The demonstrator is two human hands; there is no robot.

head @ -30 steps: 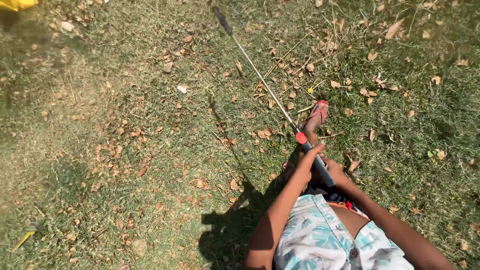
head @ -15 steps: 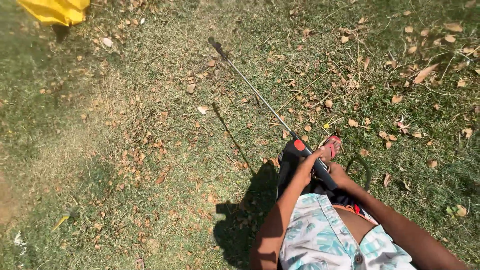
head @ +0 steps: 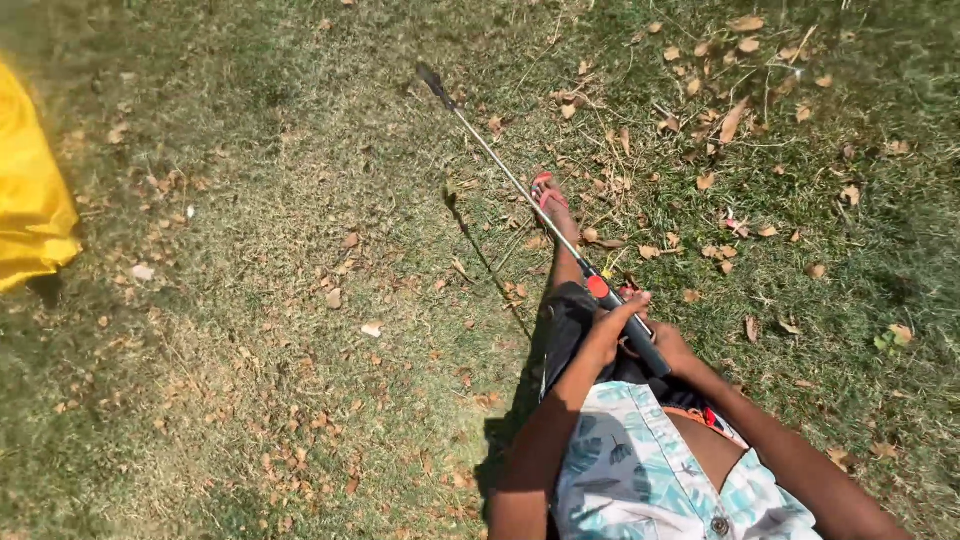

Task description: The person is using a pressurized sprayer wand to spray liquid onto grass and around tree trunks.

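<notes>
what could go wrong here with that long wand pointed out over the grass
The nozzle tip sits far from both hands, so it may be hard to steady. The wand passes right over the sandalled foot, which spray or a dip could catch. The yellow object lies off to one side of a wide swing.

This is outside, on a lawn or in a garden. The ground is short grass [head: 250, 330], green in some spots and dry and pale in others. Lots of brown dead leaves [head: 735, 120] lie on it. Bright sun makes a dark shadow [head: 500, 440] on the grass. A big yellow sheet or bag [head: 30, 200] sits at the edge
</notes>
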